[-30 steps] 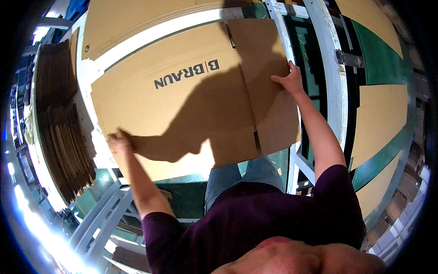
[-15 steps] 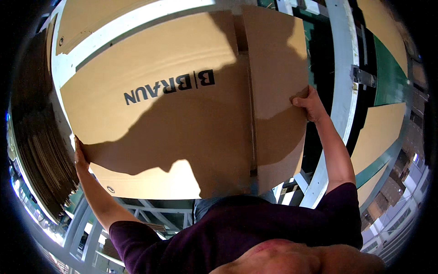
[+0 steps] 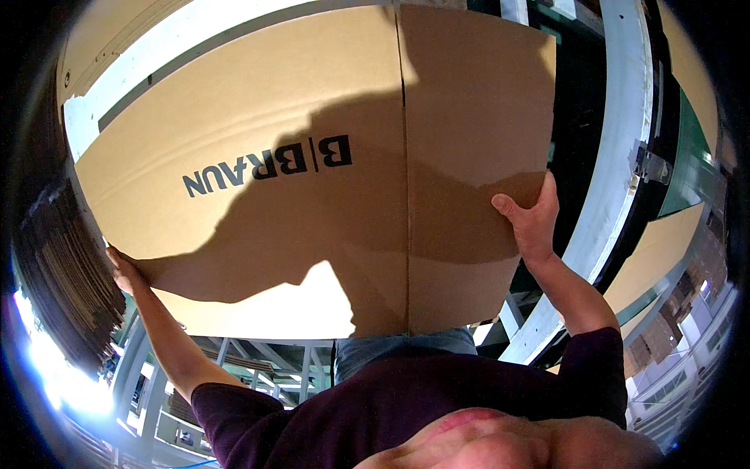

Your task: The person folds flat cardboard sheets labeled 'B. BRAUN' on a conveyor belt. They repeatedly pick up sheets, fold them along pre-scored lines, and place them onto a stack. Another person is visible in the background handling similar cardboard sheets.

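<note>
A large flat brown cardboard box blank (image 3: 258, 234) lies across the view in front of my body, with dark print upside down on its face. A narrow straight seam divides off its right-hand panel (image 3: 461, 148). My left hand (image 3: 127, 272) grips the left edge near the lower corner, its fingers partly hidden. At the right edge, my right hand (image 3: 535, 219) has its thumb over the top face, and the other fingers wrap around the edge, mostly out of sight. A broad shadow of my head and arms falls over the cardboard.
A stack of cardboard sheets (image 3: 66, 266) stands at the left. A pale metal rail (image 3: 625, 141) runs along the right, with more cardboard (image 3: 656, 254) beyond it. Another cardboard piece (image 3: 105, 47) lies at the far left. Light metal framework (image 3: 305, 363) shows below the blank.
The wide slot between the main and right-hand panels has narrowed to a thin seam. The blank looks larger and spreads further both ways, and both hands have moved outward or slightly down with it.
</note>
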Tool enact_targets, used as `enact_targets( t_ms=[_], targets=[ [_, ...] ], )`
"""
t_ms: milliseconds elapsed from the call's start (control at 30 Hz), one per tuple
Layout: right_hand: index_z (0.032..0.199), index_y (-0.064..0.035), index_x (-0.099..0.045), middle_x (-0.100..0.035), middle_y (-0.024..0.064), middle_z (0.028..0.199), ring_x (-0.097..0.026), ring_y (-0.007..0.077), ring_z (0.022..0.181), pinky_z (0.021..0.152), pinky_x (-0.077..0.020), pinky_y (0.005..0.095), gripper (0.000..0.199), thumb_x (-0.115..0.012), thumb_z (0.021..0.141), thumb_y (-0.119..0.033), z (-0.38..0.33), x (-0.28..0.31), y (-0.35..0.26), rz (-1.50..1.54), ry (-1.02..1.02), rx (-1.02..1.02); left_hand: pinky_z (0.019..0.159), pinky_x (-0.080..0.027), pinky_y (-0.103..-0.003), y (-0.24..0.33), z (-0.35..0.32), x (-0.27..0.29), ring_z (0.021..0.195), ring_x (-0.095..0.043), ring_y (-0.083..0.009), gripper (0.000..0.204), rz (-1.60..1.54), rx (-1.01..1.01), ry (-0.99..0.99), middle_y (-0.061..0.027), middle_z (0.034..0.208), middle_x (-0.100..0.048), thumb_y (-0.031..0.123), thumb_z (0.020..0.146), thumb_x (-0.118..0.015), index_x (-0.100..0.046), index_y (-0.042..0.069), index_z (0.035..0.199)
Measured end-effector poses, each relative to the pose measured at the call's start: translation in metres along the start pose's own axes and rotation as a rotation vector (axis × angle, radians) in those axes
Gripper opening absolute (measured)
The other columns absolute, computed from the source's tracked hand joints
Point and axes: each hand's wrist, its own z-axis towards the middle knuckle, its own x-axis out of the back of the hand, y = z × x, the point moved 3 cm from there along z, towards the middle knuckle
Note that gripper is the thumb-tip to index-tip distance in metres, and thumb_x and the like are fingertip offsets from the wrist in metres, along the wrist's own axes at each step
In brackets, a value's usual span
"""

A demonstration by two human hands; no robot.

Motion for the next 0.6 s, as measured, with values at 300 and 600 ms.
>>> enact_targets(
  t_ms=[300,600],
  targets=[
    [0.116,-0.0047,-0.040,-0.056,0.0127,0.101,-0.060,0.0220,0.092,0.079,-0.0513,0.0362,0.066,-0.075,0.074,-0.042,0.003,0.001,-0.008,-0.041,0.003,0.029,0.088,-0.044,-0.046,0.038,-0.042,0.026,0.104,-0.058,-0.0382,0.093,-0.339,0.171,-0.035,-0.0257,0.109,-0.061,0.077,0.081,-0.023,-0.063,-0.003,0.109],
    [0.121,-0.0015,-0.039,-0.054,0.0164,0.107,-0.058,0.0250,0.099,0.083,-0.0498,0.0364,0.080,-0.075,0.069,-0.051,0.008,0.005,0.011,-0.099,0.002,0.051,0.089,-0.044,-0.047,0.031,-0.012,-0.018,0.104,-0.057,-0.0399,0.080,-0.575,-0.037,-0.082,-0.0223,0.111,-0.061,0.070,0.084,-0.030,-0.056,0.004,0.121]
  ],
)
